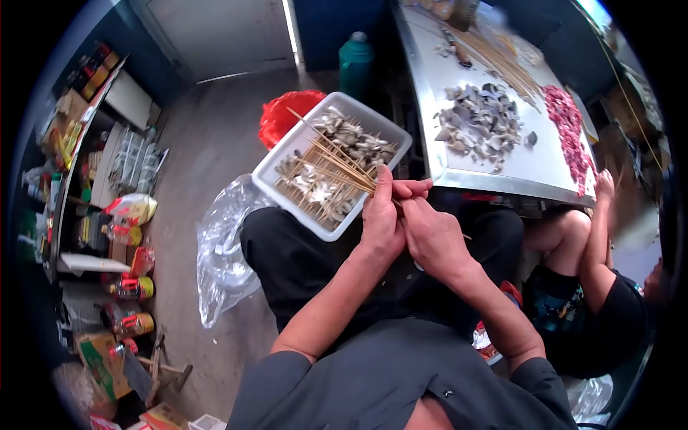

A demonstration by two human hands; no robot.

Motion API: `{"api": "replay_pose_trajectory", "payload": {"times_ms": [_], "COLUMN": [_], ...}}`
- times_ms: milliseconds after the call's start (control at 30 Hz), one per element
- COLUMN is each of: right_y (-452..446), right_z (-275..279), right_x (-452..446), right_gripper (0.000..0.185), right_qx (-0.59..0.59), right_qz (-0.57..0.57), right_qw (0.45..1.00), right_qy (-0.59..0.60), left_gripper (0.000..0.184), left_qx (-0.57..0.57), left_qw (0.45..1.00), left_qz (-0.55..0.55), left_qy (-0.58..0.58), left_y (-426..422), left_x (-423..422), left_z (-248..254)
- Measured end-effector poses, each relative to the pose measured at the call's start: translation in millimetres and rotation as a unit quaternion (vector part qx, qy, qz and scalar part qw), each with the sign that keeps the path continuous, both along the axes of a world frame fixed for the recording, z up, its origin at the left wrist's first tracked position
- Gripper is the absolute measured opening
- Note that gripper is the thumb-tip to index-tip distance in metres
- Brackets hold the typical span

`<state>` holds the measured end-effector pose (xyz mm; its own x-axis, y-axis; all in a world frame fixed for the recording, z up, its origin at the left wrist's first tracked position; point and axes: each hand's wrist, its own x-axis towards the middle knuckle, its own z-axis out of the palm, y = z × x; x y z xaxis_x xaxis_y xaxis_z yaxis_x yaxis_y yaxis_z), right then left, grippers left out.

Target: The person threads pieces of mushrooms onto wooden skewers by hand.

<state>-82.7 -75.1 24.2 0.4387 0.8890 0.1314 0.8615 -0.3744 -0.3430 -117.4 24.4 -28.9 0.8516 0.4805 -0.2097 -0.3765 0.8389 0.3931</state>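
Observation:
My left hand is closed around a bundle of thin bamboo skewers, which slants up and left over a white plastic tub. Pressed against it, my right hand has its fingers curled in; what they pinch is hidden. A pale stick end pokes out just past its knuckles. The tub rests by my knees and holds many skewers threaded with grey-white pieces that look like mushrooms. More loose grey-white pieces lie heaped on the metal-edged table at right.
Pink chopped meat, long bamboo sticks and a dark-handled tool lie on the table. Another person's hand is at its right end. A red bag-lined bin, green flask and clear plastic bag stand around the tub.

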Motion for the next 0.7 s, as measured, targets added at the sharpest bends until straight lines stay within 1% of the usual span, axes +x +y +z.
{"api": "replay_pose_trajectory", "payload": {"times_ms": [33, 67, 100, 133, 167, 200, 233, 300, 367, 400, 433, 467, 500, 533, 567, 633, 700], "right_y": [-2, -5, -9, -13, -16, -20, -24, -38, -48, -53, -51, -49, -48, -53, -58, -65, -76], "right_z": [-3, -2, -1, -2, -4, 0, -6, -26, -47, -61, -75, -85, -93, -107, -117, -127, -134], "right_x": [-3, -4, -5, -4, -3, -5, -3, 7, 11, 15, 18, 17, 15, 19, 20, 21, 17], "right_gripper": [0.025, 0.036, 0.041, 0.039, 0.036, 0.025, 0.020, 0.017, 0.018, 0.024, 0.032, 0.036, 0.040, 0.044, 0.044, 0.044, 0.046], "right_qx": [0.044, 0.024, 0.037, 0.073, 0.107, 0.105, 0.151, 0.215, 0.240, 0.244, 0.264, 0.296, 0.324, 0.320, 0.320, 0.298, 0.279], "right_qz": [0.007, 0.023, 0.033, 0.040, 0.045, -0.006, -0.043, -0.103, -0.209, -0.239, -0.249, -0.269, -0.286, -0.272, -0.272, -0.291, -0.307], "right_qw": [0.998, 0.997, 0.994, 0.989, 0.983, 0.975, 0.967, 0.946, 0.882, 0.845, 0.820, 0.748, 0.664, 0.633, 0.634, 0.556, 0.542], "right_qy": [0.034, 0.072, 0.094, 0.119, 0.144, 0.196, 0.201, 0.220, 0.347, 0.411, 0.442, 0.530, 0.610, 0.650, 0.650, 0.719, 0.731], "left_gripper": [0.052, 0.052, 0.053, 0.052, 0.053, 0.052, 0.052, 0.054, 0.054, 0.054, 0.054, 0.052, 0.052, 0.051, 0.051, 0.051, 0.050], "left_qx": [-0.035, -0.043, -0.051, -0.057, -0.055, -0.040, -0.023, -0.010, -0.009, 0.008, 0.025, 0.048, 0.077, 0.087, 0.097, 0.109, 0.097], "left_qw": [0.999, 0.998, 0.998, 0.996, 0.996, 0.997, 0.997, 0.996, 0.998, 0.999, 0.999, 0.998, 0.997, 0.996, 0.995, 0.994, 0.995], "left_qz": [0.031, 0.030, 0.031, 0.063, 0.059, 0.067, 0.074, 0.075, 0.053, 0.028, 0.002, -0.002, -0.012, -0.019, -0.026, -0.005, 0.021], "left_qy": [0.026, 0.019, 0.013, 0.041, 0.026, 0.025, 0.023, 0.041, 0.035, 0.037, 0.038, 0.035, 0.027, 0.016, 0.004, 0.024, 0.013], "left_y": [3, 12, 22, 27, 34, 40, 45, 48, 40, 32, 21, 10, 1, -2, -3, 4, 16], "left_x": [-1, -1, -2, -2, -4, -6, -8, -10, -6, -4, -3, 0, 2, 1, 2, -3, -7], "left_z": [3, -11, -24, -18, -18, -19, -18, -11, -4, 3, 8, 8, 6, 5, 4, 9, 13]}}
